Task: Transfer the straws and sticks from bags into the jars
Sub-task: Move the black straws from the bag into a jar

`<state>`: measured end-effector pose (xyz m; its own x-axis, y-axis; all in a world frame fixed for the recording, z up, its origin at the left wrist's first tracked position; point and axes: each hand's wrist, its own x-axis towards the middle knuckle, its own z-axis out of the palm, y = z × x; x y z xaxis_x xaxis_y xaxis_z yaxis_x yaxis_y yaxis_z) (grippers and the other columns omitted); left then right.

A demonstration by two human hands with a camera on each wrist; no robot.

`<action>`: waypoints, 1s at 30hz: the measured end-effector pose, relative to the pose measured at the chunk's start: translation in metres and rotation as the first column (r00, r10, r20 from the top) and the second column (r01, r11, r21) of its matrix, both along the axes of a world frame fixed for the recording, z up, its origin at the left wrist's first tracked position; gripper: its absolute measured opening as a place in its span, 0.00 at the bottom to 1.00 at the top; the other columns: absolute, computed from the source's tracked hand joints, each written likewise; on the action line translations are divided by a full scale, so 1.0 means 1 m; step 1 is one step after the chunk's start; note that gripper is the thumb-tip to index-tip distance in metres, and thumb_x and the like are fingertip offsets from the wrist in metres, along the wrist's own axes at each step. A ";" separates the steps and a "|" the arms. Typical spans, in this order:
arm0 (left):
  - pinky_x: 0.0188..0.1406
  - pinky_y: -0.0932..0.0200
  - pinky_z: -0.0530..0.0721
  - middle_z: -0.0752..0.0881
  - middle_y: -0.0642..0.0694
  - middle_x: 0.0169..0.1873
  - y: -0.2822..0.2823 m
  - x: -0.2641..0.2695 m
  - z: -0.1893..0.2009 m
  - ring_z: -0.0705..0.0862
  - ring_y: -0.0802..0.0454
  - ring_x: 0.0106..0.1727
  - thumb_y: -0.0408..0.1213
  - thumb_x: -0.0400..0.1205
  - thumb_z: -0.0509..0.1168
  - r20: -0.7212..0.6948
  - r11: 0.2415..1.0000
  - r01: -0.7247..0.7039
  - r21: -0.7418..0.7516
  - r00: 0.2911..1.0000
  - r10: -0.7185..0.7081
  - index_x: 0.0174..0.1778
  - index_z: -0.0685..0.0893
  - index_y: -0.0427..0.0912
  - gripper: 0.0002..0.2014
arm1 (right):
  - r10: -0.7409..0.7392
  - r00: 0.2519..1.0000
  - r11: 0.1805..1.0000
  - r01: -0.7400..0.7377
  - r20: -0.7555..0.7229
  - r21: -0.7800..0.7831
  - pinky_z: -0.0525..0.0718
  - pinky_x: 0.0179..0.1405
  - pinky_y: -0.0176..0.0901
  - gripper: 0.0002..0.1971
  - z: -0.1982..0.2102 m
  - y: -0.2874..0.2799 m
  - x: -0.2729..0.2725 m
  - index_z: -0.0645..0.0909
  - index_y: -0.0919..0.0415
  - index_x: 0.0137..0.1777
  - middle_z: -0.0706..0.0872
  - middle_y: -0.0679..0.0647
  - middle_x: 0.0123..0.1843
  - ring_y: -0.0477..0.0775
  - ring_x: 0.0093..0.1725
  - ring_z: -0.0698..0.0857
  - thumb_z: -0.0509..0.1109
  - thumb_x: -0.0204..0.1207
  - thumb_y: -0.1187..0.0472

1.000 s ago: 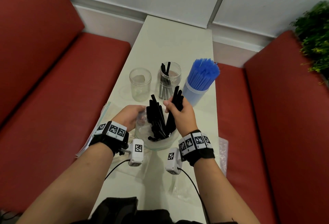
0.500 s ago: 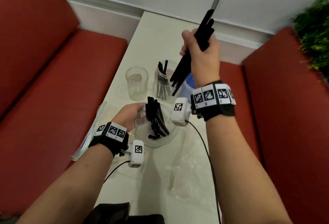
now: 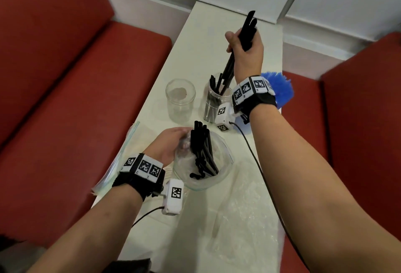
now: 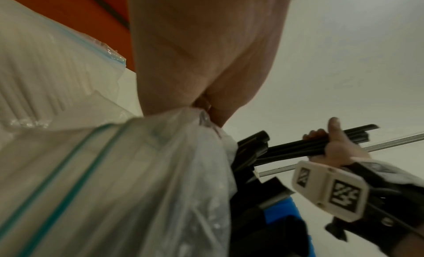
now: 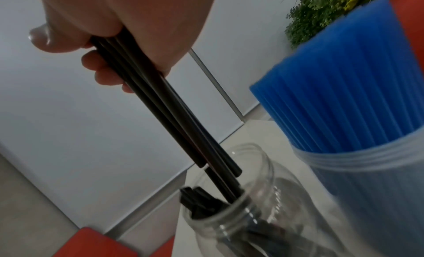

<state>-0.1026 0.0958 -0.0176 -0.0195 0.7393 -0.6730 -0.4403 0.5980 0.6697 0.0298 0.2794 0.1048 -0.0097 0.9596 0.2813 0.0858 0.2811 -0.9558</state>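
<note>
My right hand (image 3: pixel 244 44) grips a bundle of black straws (image 3: pixel 230 64) upright above the middle clear jar (image 3: pixel 213 103). Their lower ends dip into that jar's mouth (image 5: pixel 229 203), where other black straws stand. My left hand (image 3: pixel 171 142) holds the rim of a clear zip bag (image 3: pixel 219 177) nearer me, with more black straws (image 3: pixel 202 149) sticking out of it. In the left wrist view the fingers pinch the bag's plastic (image 4: pixel 160 170). An empty clear jar (image 3: pixel 180 99) stands to the left. A container of blue straws (image 5: pixel 344 101) stands to the right.
The narrow white table (image 3: pixel 208 33) runs between two red benches (image 3: pixel 65 99). A flat zip bag (image 3: pixel 121 159) lies at the table's left edge. Crumpled clear plastic (image 3: pixel 243 218) lies near me. A green plant (image 5: pixel 321 10) is at the far right.
My right hand pulled a bundle of black straws out of the bag, raised it high, then lowered it so the ends enter the middle jar. The left hand stayed on the bag.
</note>
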 end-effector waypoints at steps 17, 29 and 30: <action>0.70 0.42 0.83 0.88 0.32 0.64 0.008 0.014 0.003 0.85 0.34 0.68 0.29 0.91 0.57 -0.012 0.998 0.067 0.015 0.998 -0.066 0.68 0.85 0.31 0.15 | -0.028 0.991 0.996 0.039 0.129 -0.081 0.87 0.50 0.40 0.13 -0.072 0.003 0.009 0.81 0.54 0.54 0.88 0.46 0.42 0.43 0.43 0.86 0.71 0.72 0.68; 0.70 0.37 0.79 0.85 0.29 0.63 0.006 0.009 -0.003 0.78 0.36 0.59 0.30 0.91 0.58 -0.033 0.999 0.038 -0.015 0.999 -0.038 0.67 0.85 0.30 0.15 | 0.090 0.889 0.995 -0.103 0.449 0.005 0.71 0.80 0.44 0.20 -0.066 -0.026 0.022 0.87 0.58 0.62 0.87 0.53 0.69 0.44 0.77 0.76 0.57 0.82 0.72; 0.68 0.38 0.80 0.84 0.29 0.61 0.004 0.008 -0.004 0.77 0.36 0.58 0.30 0.90 0.58 -0.030 0.999 0.032 -0.017 0.999 -0.032 0.67 0.85 0.30 0.15 | 0.056 0.918 0.998 -0.061 0.393 -0.001 0.79 0.72 0.44 0.19 -0.060 -0.032 0.026 0.88 0.56 0.58 0.90 0.49 0.63 0.39 0.69 0.81 0.57 0.80 0.71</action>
